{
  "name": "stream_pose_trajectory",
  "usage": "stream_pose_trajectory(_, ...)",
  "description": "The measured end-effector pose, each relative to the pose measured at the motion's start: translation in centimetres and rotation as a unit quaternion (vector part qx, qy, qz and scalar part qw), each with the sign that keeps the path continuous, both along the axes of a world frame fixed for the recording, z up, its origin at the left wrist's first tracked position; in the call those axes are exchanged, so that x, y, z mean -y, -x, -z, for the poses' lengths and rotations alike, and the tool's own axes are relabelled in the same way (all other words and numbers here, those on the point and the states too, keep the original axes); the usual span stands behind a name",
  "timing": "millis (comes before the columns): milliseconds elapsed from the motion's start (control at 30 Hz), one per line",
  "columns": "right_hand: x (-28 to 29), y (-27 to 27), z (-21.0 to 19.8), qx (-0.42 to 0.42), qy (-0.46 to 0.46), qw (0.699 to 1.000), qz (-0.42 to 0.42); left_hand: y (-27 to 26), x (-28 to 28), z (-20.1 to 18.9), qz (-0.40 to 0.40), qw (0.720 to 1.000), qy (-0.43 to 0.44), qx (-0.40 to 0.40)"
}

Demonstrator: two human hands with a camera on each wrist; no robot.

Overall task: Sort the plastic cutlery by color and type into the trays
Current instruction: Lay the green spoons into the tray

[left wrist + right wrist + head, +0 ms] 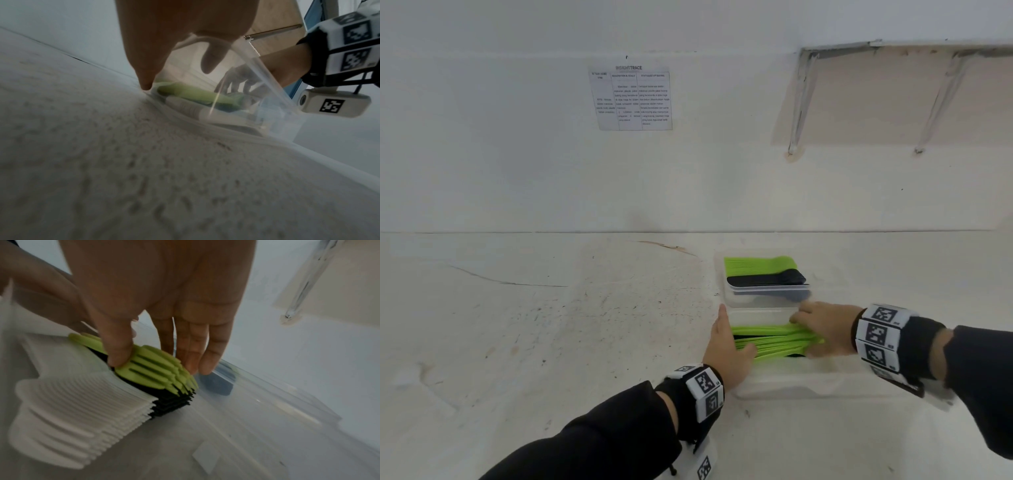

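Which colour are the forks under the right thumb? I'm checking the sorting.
Lime green forks; clearest in the right wrist view.

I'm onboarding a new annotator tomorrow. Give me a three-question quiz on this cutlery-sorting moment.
1. True or false: the right hand touches the green forks.
2. Which fork colours sit in the near tray? A) green only B) green, black, white C) black, white
3. Fill in: the left hand rests against the near tray's ____ end.

Key: 1 true; 2 B; 3 left
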State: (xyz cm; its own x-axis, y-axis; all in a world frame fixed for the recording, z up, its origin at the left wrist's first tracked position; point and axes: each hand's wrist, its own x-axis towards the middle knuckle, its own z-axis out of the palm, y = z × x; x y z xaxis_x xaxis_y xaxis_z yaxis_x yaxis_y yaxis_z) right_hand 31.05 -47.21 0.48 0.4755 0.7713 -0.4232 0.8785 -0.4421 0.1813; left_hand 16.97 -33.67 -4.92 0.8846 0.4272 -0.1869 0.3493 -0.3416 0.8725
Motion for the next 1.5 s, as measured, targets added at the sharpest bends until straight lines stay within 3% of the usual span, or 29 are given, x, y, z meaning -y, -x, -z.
stream_pose_trajectory(533, -1.6, 0.7, -0.6, 0.039, -0.001, 0.996, 0.077, -0.1, -0.1, 0.1, -0.005, 1.000, 0.025, 0.009)
stream_pose_trajectory(1033, 1.0, -1.3, -2.1, -0.011, -0.034, 0.990, 0.135, 0.0, -0.3, 0.3, 0.004, 0.999, 0.035, 0.010)
stream_pose_trajectory(1500, 0.9, 0.3, -0.8, 0.014, -0.058, 0.994, 0.090, -0.1, -0.2, 0.5, -0.002, 1.000, 0.023, 0.005)
